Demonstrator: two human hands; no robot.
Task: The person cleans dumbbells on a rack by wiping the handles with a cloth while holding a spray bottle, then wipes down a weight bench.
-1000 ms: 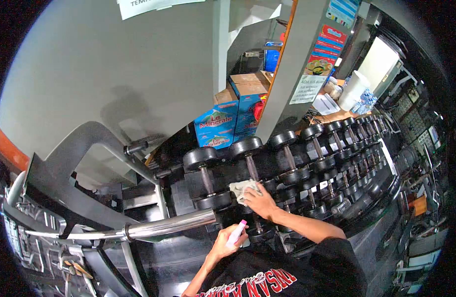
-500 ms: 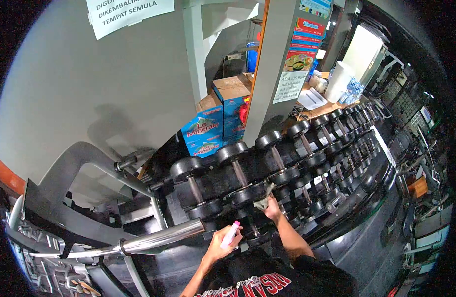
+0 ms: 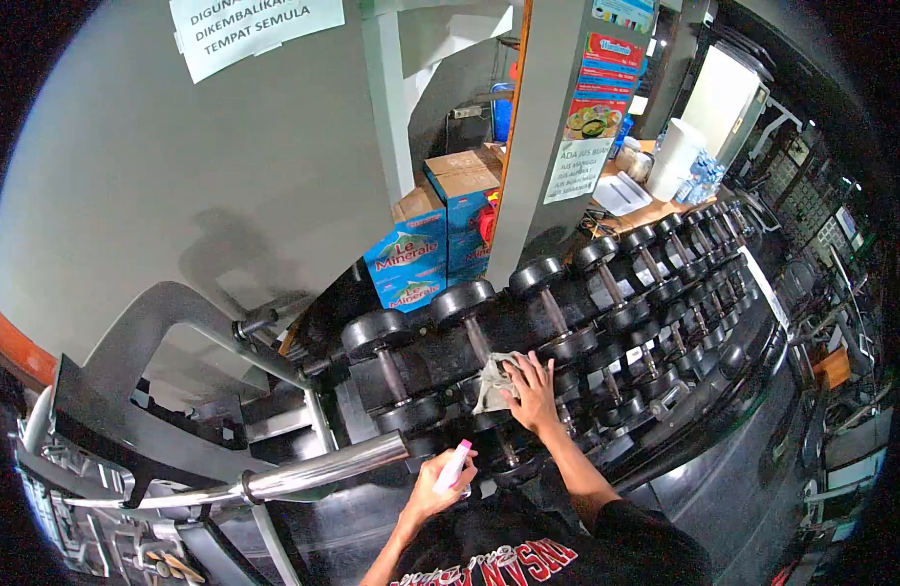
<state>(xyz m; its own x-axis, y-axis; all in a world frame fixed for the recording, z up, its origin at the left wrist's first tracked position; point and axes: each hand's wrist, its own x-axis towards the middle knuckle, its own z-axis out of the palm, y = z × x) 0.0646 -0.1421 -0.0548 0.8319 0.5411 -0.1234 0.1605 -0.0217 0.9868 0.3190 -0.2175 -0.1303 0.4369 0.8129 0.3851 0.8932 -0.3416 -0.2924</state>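
Fingers of my left hand (image 3: 432, 485) wrap round a white bottle (image 3: 452, 469) with a pink top, low in the middle of the view. My right hand (image 3: 533, 396) lies with spread fingers on a pale grey cloth (image 3: 498, 383). The cloth is pressed over the near head of a black dumbbell (image 3: 463, 302), whose bar and far head show beyond it. Another dumbbell (image 3: 375, 334) rests to its left, and one more (image 3: 537, 278) to its right.
Two tiers of dumbbells run to the upper right. A chrome rail (image 3: 323, 469) crosses at lower left. Blue boxes (image 3: 408, 256) stand behind the rack beside a grey pillar (image 3: 533, 146). A wooden counter (image 3: 655, 212) holds papers and bottles.
My right hand has moved left and up with the cloth, onto the dumbbell's near head, and its fingers have spread. My left hand has barely moved.
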